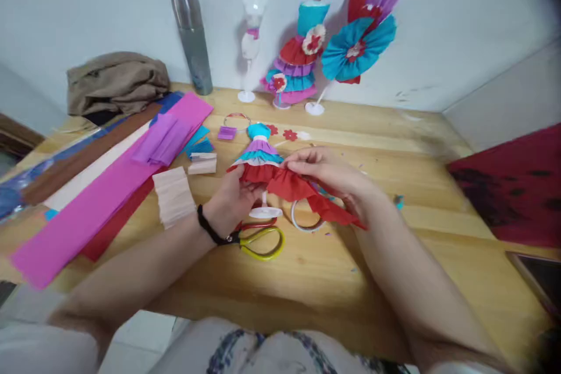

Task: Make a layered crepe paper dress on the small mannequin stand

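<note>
A small mannequin (259,146) in a layered paper dress of blue, purple and white stands tilted on a white round base. Along the dress's lower edge runs a red crepe paper strip (291,186), whose loose end trails to the right. My left hand (234,196) holds the left side of the red hem, its fingers partly under the skirt. My right hand (324,172) pinches the red strip at the skirt's right side. Below the base lie scissors (263,243) with yellow and red handles, their blades hidden by my left wrist. A white tape roll (294,219) sits beside them.
Three display mannequins (249,47) (295,67) (350,52) stand along the wall, near a grey bottle (196,47). Crepe paper strips (109,187) and a brown cloth (118,85) lie at left. Red paper flowers (290,135) are behind the dress. A dark-screened device (541,280) is at right.
</note>
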The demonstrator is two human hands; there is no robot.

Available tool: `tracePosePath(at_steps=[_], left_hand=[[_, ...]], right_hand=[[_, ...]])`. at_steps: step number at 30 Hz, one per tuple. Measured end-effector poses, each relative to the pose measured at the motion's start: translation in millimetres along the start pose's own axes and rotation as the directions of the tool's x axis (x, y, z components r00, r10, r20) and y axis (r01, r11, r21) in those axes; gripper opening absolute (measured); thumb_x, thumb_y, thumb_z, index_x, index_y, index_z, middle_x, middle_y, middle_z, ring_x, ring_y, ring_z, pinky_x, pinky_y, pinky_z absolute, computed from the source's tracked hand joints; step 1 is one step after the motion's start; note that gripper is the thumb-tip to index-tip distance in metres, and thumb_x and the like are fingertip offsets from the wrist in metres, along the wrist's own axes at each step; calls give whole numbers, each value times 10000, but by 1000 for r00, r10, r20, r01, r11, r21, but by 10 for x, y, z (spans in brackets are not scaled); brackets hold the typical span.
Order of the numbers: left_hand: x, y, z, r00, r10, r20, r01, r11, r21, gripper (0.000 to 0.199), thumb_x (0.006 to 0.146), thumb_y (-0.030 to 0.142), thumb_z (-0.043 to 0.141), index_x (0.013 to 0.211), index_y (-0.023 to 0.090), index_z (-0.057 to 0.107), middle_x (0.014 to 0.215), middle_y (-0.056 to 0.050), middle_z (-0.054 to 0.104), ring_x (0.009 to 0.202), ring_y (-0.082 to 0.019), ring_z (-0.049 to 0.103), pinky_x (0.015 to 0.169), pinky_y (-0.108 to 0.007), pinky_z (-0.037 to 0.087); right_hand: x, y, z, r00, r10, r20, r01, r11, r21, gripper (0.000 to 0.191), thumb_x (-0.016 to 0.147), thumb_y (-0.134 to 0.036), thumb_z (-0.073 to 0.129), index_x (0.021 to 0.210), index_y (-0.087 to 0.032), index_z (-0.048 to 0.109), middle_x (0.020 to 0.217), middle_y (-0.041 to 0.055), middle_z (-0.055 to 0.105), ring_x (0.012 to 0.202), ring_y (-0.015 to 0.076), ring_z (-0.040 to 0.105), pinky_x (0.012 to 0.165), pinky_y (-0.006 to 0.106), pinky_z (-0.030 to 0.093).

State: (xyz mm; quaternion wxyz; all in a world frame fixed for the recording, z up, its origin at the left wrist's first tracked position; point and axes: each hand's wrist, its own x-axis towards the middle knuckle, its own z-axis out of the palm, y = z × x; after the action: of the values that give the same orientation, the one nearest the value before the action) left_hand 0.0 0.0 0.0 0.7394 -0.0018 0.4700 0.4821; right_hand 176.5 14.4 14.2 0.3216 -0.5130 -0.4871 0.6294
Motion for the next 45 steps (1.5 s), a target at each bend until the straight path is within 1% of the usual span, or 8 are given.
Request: tracePosePath(at_steps=[7,13,19,22,27,30,39,45], left_hand=[[-57,21,60,999,26,-41,-29,998,-63,356,1012,153,399,703,154,575,632,-15,633,573,-121,621,594,-241,525],[-52,13,40,999,7,-47,-11,996,-86,338,1010,170,408,713,162,571,636,-16,637,582,-124,626,603,-253,534],[-47,9,17,997,-17,-82,7,993,-116,340,1015,192,403,728,155,580,651,-32,628,590,-125,602,598,-248,506],[-50,16,20,997,-21,-70,12,992,-123,361,1018,181,407,690,156,554,595,-2,575,533,-100,553,559,-223,467],[-44,18,24,997,-26,-68,19,993,-113,355,1013,176,430,681,151,554,587,0,566,515,-101,545,504,-219,417],[-24,14,20,997,-22,-75,13,993,-120,324,1002,163,453,696,151,558,597,1,572,517,-99,545,503,-213,414],[-2,47,17,998,-6,-62,-3,989,-148,316,989,106,449,696,137,563,626,-10,606,560,-93,577,560,-193,453],[9,45,-7,997,-12,-70,2,989,-149,302,986,133,463,711,137,585,631,-18,617,562,-103,580,557,-205,462]], right_hand=[[27,39,-15,1000,-29,0,29,999,-16,273,606,-390,847,749,-191,727,740,17,710,652,133,603,619,267,470],[33,56,-13,992,-129,10,129,978,-161,322,716,-371,766,984,-199,719,722,-15,650,638,130,561,611,266,437],[65,74,23,947,-300,112,319,847,-426,403,820,-375,639,1159,-163,692,686,-30,520,604,125,466,589,274,374],[74,68,32,922,-334,194,386,775,-500,446,852,-325,587,1268,-181,655,686,-30,509,599,132,456,611,282,385],[68,52,41,890,-334,309,453,582,-676,530,903,-299,560,1424,-207,558,647,-34,498,590,143,451,623,287,361],[101,53,31,889,-334,314,454,546,-705,489,918,-297,539,1394,-199,591,637,-33,494,582,140,441,625,286,354],[255,-26,-25,933,-280,228,355,595,-721,451,858,-370,588,1228,-135,694,644,-23,531,570,130,436,572,267,336],[209,-35,116,945,-314,87,229,452,-862,307,815,-363,644,1057,-202,742,659,0,626,592,158,535,579,273,349]])
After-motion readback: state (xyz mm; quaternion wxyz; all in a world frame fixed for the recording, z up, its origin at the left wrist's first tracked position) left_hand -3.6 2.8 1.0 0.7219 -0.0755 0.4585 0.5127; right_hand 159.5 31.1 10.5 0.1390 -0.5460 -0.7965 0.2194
